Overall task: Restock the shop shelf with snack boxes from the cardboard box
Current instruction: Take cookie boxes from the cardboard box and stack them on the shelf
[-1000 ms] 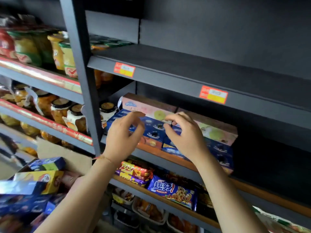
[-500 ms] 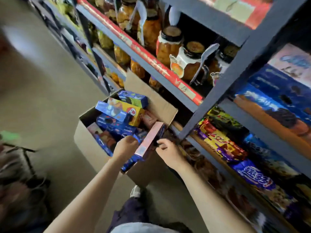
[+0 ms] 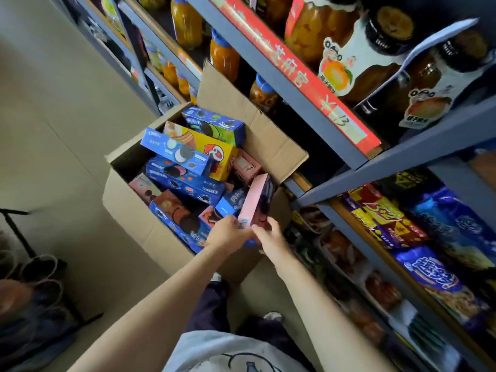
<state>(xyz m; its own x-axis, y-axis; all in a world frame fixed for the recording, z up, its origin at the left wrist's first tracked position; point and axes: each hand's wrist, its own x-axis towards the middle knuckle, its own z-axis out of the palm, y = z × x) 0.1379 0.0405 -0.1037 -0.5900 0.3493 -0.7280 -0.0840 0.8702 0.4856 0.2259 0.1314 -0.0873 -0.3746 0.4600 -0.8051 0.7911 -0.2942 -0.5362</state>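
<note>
An open cardboard box point(image 3: 128, 205) stands on the floor beside the shelf, filled with several snack boxes: blue cookie boxes point(image 3: 177, 154), a yellow one point(image 3: 212, 149) and pink ones. A pink and dark snack box point(image 3: 255, 202) stands tilted on end at the box's near right corner. My left hand point(image 3: 228, 233) grips its lower end from the left. My right hand point(image 3: 271, 237) holds the same end from the right.
The grey metal shelf point(image 3: 375, 167) runs along the right. Jars of orange fruit point(image 3: 335, 30) fill its upper levels, and bagged snacks point(image 3: 386, 218) lie on the lower level. A raised box flap point(image 3: 241, 114) leans against the shelf. Dark bags point(image 3: 35, 291) lie on the floor at left.
A second ago both hands were up at the boxes on the shelf. My view has swung down to the cardboard box, and both hands now hold the pink snack box, lifted slightly higher.
</note>
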